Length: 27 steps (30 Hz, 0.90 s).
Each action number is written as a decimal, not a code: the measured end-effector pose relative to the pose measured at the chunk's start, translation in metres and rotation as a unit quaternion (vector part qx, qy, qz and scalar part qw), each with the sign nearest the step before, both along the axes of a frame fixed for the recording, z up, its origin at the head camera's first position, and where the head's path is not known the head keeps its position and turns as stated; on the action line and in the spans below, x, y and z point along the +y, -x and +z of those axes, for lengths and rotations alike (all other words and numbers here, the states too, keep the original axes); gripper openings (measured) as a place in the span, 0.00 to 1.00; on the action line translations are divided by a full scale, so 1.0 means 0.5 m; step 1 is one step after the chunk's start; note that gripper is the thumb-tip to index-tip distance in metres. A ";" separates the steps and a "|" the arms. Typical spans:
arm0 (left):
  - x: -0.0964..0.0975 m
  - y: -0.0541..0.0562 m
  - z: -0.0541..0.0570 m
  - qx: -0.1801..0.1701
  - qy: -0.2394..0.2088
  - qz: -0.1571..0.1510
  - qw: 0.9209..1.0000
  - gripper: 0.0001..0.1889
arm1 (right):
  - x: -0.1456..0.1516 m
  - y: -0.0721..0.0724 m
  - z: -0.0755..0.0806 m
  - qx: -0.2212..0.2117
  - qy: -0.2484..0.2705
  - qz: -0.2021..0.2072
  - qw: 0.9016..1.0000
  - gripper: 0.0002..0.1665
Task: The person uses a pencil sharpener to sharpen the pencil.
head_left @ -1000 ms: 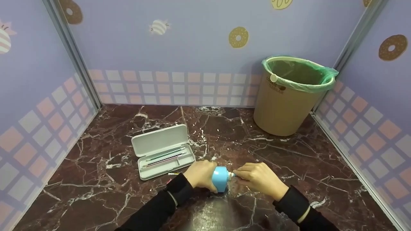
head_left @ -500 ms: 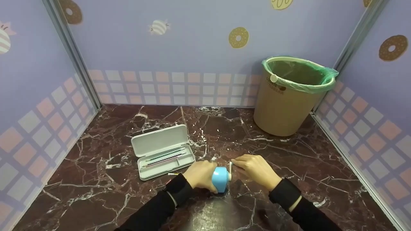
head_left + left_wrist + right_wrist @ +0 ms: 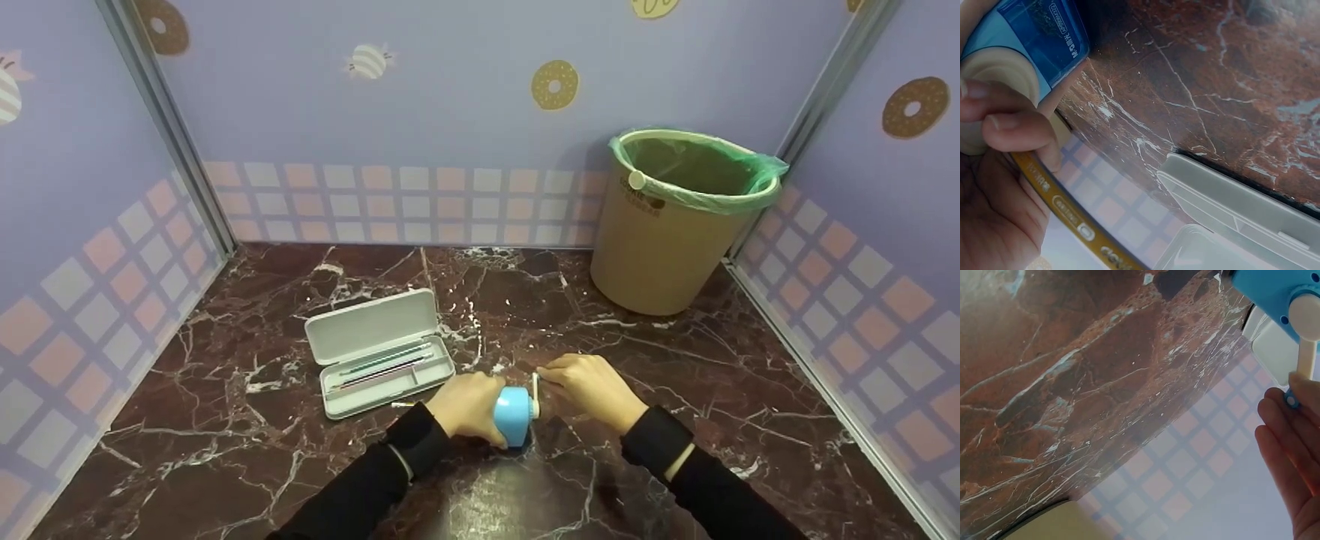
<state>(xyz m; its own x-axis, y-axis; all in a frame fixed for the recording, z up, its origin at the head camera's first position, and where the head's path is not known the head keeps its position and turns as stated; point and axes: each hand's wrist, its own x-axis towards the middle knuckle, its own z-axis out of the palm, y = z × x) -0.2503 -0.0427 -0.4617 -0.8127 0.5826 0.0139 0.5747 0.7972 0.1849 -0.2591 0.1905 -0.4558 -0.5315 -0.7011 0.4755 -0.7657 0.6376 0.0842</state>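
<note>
My left hand (image 3: 469, 407) grips a light-blue crank pencil sharpener (image 3: 512, 416) on the dark marbled table. In the left wrist view, a yellow pencil (image 3: 1072, 216) with printed lettering runs out from under the curled left fingers (image 3: 1019, 132); its inner end is hidden by the hand. Only its tail shows in the head view, left of the wrist. My right hand (image 3: 596, 390) pinches the end of the sharpener's cream crank (image 3: 535, 394), which points toward the back wall. A small blue knob (image 3: 1292, 400) shows between thumb and fingers in the right wrist view.
An open pale pencil case (image 3: 386, 386) with several pencils (image 3: 382, 364) lies just left of the sharpener, its lid raised. At the back right stands a tan bin (image 3: 652, 255) with a green liner. Patterned walls (image 3: 412, 202) enclose the table on three sides.
The right hand has moved slightly left and toward the back wall, and the crank has turned to point backward. The left hand and sharpener have stayed in place.
</note>
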 end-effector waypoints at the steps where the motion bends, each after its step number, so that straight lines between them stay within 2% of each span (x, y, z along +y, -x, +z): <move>1: 0.000 0.000 0.000 0.000 -0.001 0.000 1.000 0.33 | -0.001 0.001 0.000 -0.002 -0.004 -0.001 1.000 0.11; 8: 0.002 -0.003 -0.002 0.001 -0.004 -0.004 1.000 0.33 | -0.004 0.003 -0.007 -0.027 -0.010 -0.015 0.999 0.08; 14: 0.001 -0.002 0.000 0.009 -0.002 -0.004 1.000 0.33 | -0.007 0.009 -0.008 -0.023 -0.024 -0.013 0.999 0.05; 16: 0.001 -0.002 0.000 0.013 -0.004 -0.004 1.000 0.33 | -0.009 0.013 -0.016 -0.018 -0.031 -0.010 0.999 0.02; 19: 0.001 -0.003 -0.002 0.017 -0.012 -0.008 1.000 0.33 | -0.010 0.015 -0.040 -0.026 -0.050 0.003 0.998 0.06; 23: 0.001 -0.006 -0.005 0.018 -0.020 -0.010 1.000 0.32 | -0.009 0.006 -0.066 -0.044 -0.069 0.019 0.996 0.06; 27: 0.001 -0.005 -0.003 0.023 -0.019 -0.002 1.000 0.32 | -0.011 0.000 -0.071 -0.026 -0.071 0.014 0.997 0.08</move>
